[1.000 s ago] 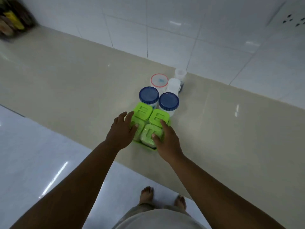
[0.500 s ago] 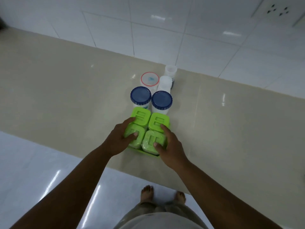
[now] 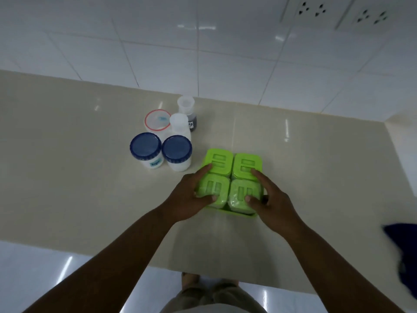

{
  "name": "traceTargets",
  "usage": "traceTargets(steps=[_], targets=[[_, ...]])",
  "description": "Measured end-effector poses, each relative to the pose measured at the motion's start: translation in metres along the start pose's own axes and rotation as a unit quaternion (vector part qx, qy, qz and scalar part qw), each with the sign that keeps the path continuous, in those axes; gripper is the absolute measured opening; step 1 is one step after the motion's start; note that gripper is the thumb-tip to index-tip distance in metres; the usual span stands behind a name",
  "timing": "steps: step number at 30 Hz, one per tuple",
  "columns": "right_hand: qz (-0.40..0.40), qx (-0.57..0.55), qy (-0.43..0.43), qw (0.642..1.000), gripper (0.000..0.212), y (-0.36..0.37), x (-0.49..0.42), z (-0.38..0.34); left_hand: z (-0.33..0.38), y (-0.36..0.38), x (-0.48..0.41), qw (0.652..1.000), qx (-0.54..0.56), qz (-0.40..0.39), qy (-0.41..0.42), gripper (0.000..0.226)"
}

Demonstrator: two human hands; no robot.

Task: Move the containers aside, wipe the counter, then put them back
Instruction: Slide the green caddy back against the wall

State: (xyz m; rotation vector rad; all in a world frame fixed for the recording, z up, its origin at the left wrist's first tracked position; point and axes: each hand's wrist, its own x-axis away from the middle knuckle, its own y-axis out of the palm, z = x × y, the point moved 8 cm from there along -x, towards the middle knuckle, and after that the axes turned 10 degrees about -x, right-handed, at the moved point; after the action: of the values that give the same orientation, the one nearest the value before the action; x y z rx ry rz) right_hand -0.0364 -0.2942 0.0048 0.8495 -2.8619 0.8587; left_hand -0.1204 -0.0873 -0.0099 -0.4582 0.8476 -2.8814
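Both hands, left (image 3: 188,199) and right (image 3: 268,201), clasp the green four-jar plastic set (image 3: 233,181) apart from the blue-lidded white jars (image 3: 161,152) on the beige table (image 3: 67,166); clearing looks barely begun, wiping and returning remain.

Jars (image 3: 161,152) and bottles (image 3: 181,122) crowd counter (image 3: 67,159) just left of green set (image 3: 233,181). Open counter right, front; wall (image 3: 203,53) behind; blue object (image 3: 401,251) far right.
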Motion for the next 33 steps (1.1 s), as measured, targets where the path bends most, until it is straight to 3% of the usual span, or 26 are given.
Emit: traceTargets(steps=[7,16,21,33], targets=[[0.017,-0.007,-0.017,1.0,0.072,-0.05,-0.107,-0.009,0.037,-0.023,-0.101,0.995,0.091,0.028,-0.029,0.075],[-0.014,-0.038,-0.017,0.999,0.07,-0.039,-0.233,0.001,0.024,-0.043,-0.209,0.984,0.068,0.098,-0.133,0.08],[-0.019,-0.054,-0.008,0.998,0.078,-0.032,-0.267,0.006,0.013,-0.05,-0.236,0.979,0.051,0.129,-0.149,0.084],[-0.014,-0.042,-0.01,0.999,0.068,-0.021,-0.296,0.007,0.0,-0.058,-0.252,0.96,0.027,0.217,-0.173,0.066]])
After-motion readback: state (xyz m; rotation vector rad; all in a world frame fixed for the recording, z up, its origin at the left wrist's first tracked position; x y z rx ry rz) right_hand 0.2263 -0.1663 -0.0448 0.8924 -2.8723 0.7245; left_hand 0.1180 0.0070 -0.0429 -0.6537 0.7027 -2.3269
